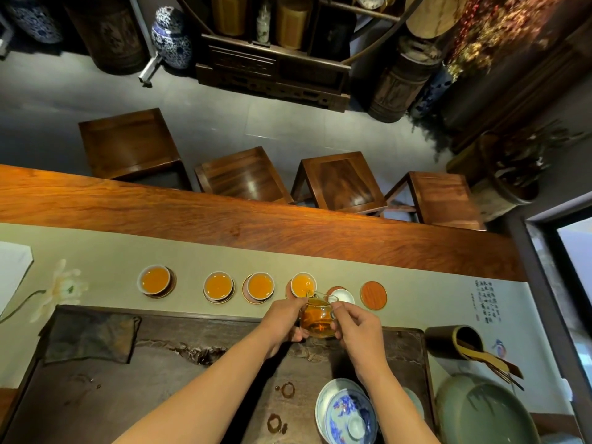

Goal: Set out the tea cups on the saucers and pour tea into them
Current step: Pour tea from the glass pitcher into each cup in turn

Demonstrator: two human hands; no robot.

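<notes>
row of saucers on the runner [224, 251] beyond the tray [198, 379]. four full cups sit on the left four, an empty cup [342, 297] on the fifth, the rightmost saucer [373, 295] has none. pitcher [318, 318] in my hands, over the fourth cup [303, 284]. gaiwan [347, 411] on the tray near right.

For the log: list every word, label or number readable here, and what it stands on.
Nothing can be quoted.
Columns of dark calligraphy are printed on the table runner, right of the bare saucer: too small and blurred to read.
The bottle on the far shelf shows a pale front, possibly a label: no text legible.
</notes>
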